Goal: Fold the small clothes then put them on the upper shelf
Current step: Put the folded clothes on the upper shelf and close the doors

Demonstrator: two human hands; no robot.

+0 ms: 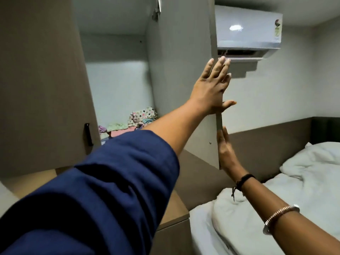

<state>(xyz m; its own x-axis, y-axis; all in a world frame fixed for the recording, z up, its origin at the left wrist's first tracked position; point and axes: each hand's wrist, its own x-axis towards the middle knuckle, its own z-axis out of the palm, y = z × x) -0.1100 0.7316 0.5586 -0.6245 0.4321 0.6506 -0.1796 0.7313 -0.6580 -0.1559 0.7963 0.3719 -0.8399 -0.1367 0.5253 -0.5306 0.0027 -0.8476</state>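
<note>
Pressing flat and open on the upright cupboard door (184, 74), left hand (211, 89) above right hand (225, 150), neither gripping anything; folded clothes (128, 122) lie left of both, nearer the left.

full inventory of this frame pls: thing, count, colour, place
folded small clothes: one pile, pastel and floral print, on the upper shelf inside the cupboard
right cupboard door: one, grey, swung open, centre
left cupboard door: one, beige-grey with a black handle, left
air conditioner: one, white, wall-mounted, upper right
bedding: white, rumpled, on the bed, lower right
left hand: flat and open against the right door's edge, blue sleeve
right hand: open, fingers on the same edge lower down; black thread and metal bangle on the arm
</note>
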